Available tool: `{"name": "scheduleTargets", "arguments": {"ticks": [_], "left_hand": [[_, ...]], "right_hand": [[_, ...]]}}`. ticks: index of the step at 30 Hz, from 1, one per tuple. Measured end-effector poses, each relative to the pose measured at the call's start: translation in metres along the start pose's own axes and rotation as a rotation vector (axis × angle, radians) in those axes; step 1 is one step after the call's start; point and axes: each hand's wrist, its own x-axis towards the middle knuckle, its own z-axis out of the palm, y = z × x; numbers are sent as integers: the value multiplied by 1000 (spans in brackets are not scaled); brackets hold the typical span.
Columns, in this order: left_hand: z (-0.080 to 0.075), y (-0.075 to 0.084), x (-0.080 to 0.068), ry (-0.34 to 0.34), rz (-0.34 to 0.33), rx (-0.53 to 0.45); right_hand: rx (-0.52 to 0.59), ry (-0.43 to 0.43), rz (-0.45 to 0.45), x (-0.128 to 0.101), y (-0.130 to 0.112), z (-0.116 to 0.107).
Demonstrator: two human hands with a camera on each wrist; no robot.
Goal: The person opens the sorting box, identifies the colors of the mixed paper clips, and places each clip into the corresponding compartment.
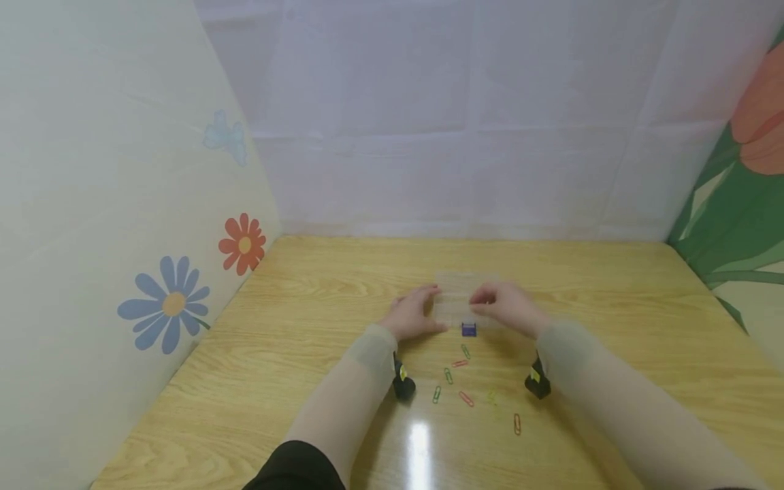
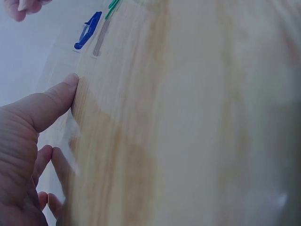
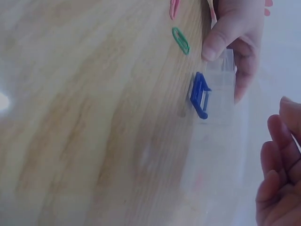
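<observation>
A clear plastic box (image 1: pixel 454 313) with a blue latch (image 1: pixel 468 330) on its near side lies on the table. My left hand (image 1: pixel 418 314) grips its left end, the thumb (image 2: pixel 61 96) at the near edge and the other fingers behind. In the right wrist view, the left hand (image 3: pixel 237 40) spans that end of the box (image 3: pixel 218 96). Over the right part of the box is my right hand (image 1: pixel 505 306), its fingers bent and the thumb close to the index finger. I cannot tell whether something small is between those fingertips.
Several paper clips lie scattered nearer me, among them a green clip (image 1: pixel 466 352), a pink clip (image 1: pixel 466 399), a yellow clip (image 1: pixel 491 395) and a red clip (image 1: pixel 517 424). The wooden table (image 1: pixel 343 272) ends at a white cloth backdrop (image 1: pixel 380 184).
</observation>
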Motion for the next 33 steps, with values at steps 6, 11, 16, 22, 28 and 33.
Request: {"name": "scheduleTargets", "arguments": {"ticks": [6, 11, 16, 22, 28, 33], "left_hand": [[0, -1, 0, -2, -2, 2], [1, -2, 1, -2, -9, 2], [1, -1, 1, -8, -18, -8], [0, 2, 0, -7, -31, -16], [-1, 6, -2, -6, -41, 6], [-1, 7, -2, -3, -38, 8]], "right_hand": [[57, -65, -45, -11, 0, 4], [50, -173, -58, -24, 0, 6], [15, -273, -67, -35, -1, 8], [-8, -408, -100, -46, 2, 11], [-66, -480, -116, -54, 8, 16], [-118, -489, -119, -55, 9, 20]]}}
